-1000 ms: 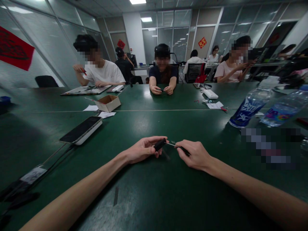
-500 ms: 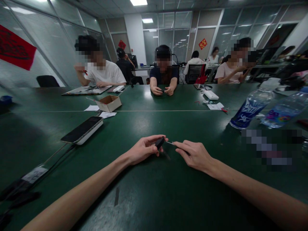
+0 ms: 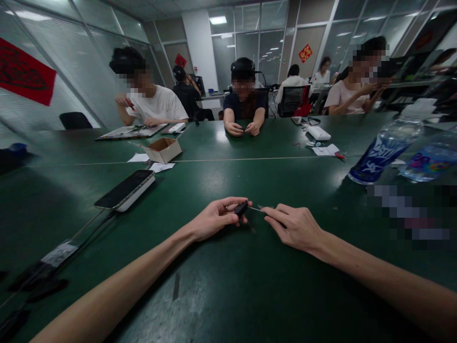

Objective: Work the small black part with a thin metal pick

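Observation:
My left hand [image 3: 216,219] pinches a small black block-shaped piece [image 3: 241,208] between thumb and fingers, just above the table. What kind of piece it is I cannot make out. My right hand [image 3: 294,225] is closed on a thin metal-shafted tool [image 3: 255,208] that looks like a small screwdriver; its handle is hidden in the fingers. The shaft points left and its tip meets the right end of the black piece, though whether it goes in cannot be seen.
Beneath my hands lies a green table [image 3: 221,286]. To the left are a phone [image 3: 124,189] on a white block with cables and an open cardboard box [image 3: 163,150]. Two bottles [image 3: 380,147] stand at right. Across the table, a person [image 3: 244,100] holds a small dark thing.
The view has shifted slightly. Both hands keep their grips, and the black piece lies at a slightly different tilt against the shaft.

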Available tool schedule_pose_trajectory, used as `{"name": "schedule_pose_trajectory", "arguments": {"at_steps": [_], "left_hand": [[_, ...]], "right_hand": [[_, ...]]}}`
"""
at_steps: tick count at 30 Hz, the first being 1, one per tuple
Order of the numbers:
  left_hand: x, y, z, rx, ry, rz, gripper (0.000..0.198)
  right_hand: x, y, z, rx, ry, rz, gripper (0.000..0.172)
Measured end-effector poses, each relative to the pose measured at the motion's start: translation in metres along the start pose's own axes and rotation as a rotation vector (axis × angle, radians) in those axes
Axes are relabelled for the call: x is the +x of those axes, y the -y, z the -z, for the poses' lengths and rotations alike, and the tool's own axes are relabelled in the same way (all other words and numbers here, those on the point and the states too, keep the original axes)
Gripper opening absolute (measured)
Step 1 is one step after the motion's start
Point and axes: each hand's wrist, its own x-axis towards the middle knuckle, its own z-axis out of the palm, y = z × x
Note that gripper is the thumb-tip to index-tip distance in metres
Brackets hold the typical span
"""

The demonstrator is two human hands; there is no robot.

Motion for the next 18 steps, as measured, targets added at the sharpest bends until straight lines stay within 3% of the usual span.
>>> {"name": "schedule_pose_trajectory", "arguments": {"at_steps": [18], "left_hand": [[0.0003,0.0010,-0.0038,0.069,-0.116,-0.036,0.052]], "right_hand": [[0.0017,0.0058,0.0035,-0.023,0.019,-0.078,0.030]]}}
